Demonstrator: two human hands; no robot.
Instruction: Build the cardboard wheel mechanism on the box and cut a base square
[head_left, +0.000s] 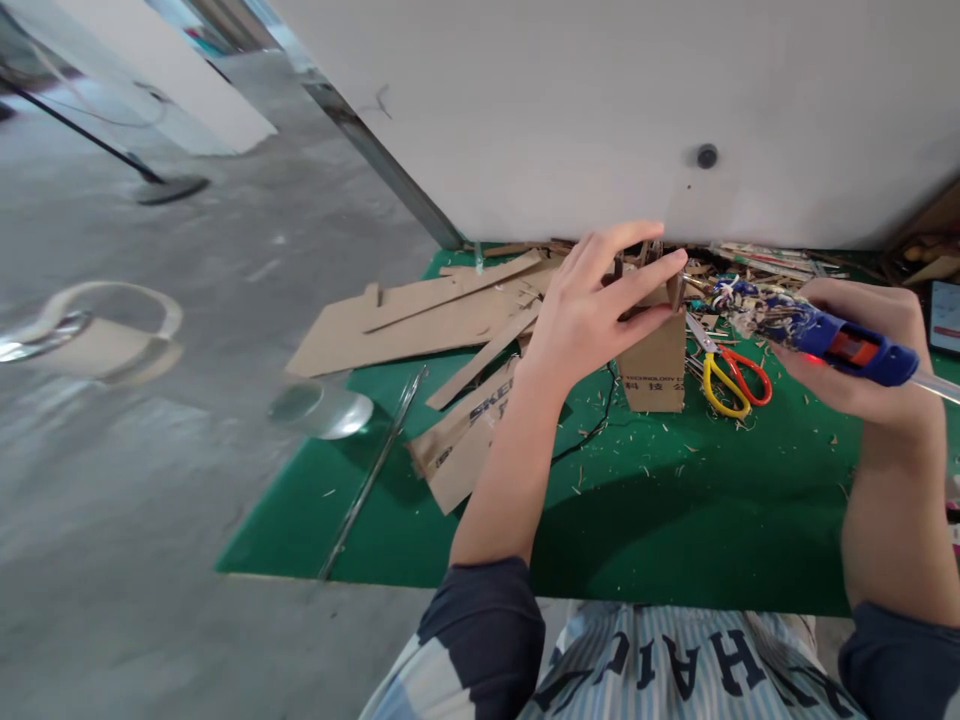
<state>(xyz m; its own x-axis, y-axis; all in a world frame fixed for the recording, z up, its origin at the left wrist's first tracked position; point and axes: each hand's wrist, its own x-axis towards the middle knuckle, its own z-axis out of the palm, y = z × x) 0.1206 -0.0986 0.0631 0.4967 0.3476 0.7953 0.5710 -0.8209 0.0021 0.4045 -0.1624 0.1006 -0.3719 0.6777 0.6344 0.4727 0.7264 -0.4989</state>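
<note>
My right hand (892, 305) is wrapped round a blue hot glue gun (825, 335), its body crusted with dried glue and a clear glue stick out of its back end. The nozzle points left, at the top of a small upright cardboard box (654, 380) with printed lettering. My left hand (581, 300) is at the box's top, fingers and thumb closed round a small brown cardboard piece (679, 290) there. The fingers partly hide that piece. Scissors (731, 375) with one yellow and one red handle lie right of the box.
Flat cardboard sheets (375, 325) and strips lie left on the green table (675, 520). Clear glue sticks (371, 480) and a clear roll of tape (322, 410) sit near the left edge. Scraps line the white wall (570, 120). A phone (945, 315) is at far right.
</note>
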